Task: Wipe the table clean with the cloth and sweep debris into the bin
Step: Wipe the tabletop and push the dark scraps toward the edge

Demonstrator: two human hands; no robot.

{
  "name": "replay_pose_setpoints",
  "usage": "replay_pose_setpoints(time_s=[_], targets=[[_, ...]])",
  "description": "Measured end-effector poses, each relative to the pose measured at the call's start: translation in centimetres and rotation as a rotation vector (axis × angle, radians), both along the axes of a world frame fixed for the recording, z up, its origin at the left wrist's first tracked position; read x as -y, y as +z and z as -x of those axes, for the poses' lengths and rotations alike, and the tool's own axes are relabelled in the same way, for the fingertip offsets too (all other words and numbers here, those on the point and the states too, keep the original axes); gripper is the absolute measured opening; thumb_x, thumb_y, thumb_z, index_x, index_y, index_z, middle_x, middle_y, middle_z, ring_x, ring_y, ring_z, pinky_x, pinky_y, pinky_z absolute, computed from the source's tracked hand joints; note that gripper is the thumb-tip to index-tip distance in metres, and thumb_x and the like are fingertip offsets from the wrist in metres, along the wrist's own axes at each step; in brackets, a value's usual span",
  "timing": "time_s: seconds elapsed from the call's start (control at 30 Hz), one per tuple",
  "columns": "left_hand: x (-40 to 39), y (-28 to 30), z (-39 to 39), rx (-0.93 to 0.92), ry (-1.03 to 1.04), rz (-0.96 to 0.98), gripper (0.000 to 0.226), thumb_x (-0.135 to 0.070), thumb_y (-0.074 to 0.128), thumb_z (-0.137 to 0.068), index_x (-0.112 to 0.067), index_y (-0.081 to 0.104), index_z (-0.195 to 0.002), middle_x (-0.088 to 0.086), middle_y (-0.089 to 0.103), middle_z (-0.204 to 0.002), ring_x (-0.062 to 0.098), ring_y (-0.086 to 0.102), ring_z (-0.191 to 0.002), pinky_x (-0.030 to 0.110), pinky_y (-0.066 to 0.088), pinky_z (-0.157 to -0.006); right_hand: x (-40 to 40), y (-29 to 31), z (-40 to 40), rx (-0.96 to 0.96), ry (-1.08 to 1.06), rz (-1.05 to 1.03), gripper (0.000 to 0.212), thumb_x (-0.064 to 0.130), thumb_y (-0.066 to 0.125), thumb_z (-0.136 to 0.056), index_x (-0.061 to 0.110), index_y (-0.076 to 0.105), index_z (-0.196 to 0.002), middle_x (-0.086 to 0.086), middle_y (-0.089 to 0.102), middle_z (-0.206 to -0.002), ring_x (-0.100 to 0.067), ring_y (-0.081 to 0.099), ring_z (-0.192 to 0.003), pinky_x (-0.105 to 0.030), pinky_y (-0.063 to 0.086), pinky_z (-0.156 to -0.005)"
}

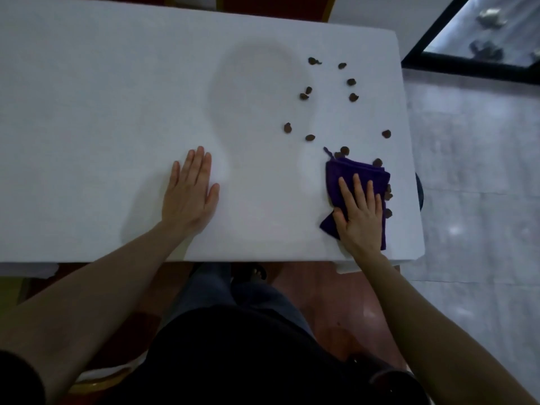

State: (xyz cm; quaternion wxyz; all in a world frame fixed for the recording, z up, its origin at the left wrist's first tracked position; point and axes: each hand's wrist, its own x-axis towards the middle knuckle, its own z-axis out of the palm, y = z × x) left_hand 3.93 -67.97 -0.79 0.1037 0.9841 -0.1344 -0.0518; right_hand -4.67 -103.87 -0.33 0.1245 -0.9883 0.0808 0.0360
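Note:
A folded purple cloth (355, 175) lies on the white table (117, 112) near its right front corner. My right hand (361, 214) presses flat on the cloth, fingers spread. Several small brown debris pieces (353, 97) are scattered on the right part of the table, some touching the cloth's far and right edges. My left hand (191, 191) rests flat and empty on the table to the left of the cloth. A dark rounded edge, maybe the bin (420, 194), peeks out beyond the table's right edge; most of it is hidden.
The table's front edge runs just before my body, its right edge close to the cloth. Grey tiled floor (473, 171) lies to the right. A red and gold chair (96, 381) shows at lower left, and a black-framed glass panel (479, 39) at upper right.

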Motion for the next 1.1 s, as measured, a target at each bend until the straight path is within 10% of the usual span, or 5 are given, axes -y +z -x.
replay_pose_setpoints(time_s=[0.57, 1.1], targets=[[-3.1, 0.1, -11.9, -0.002, -0.033, -0.017, 0.064, -0.040, 0.017, -0.102, -0.013, 0.012, -0.159, 0.008, 0.007, -0.167, 0.024, 0.003, -0.154, 0.043, -0.004, -0.123, -15.2, -0.6, -8.1, -0.008, 0.601, 0.013, 0.062, 0.042, 0.035, -0.101, 0.027, 0.019, -0.158, -0.002, 0.014, -0.166, -0.030, 0.004, -0.153, -0.049, 0.004, -0.124], [-1.7, 0.1, -14.6, -0.019, -0.137, -0.032, 0.065, -0.041, 0.018, -0.102, -0.013, 0.008, -0.159, 0.007, 0.004, -0.167, 0.021, 0.000, -0.154, 0.044, -0.001, -0.125, -13.0, 0.0, -22.1, -0.002, 0.083, 0.023, 0.058, 0.043, 0.028, -0.102, 0.029, 0.017, -0.158, -0.001, 0.013, -0.166, -0.028, 0.003, -0.153, -0.046, 0.000, -0.124]])
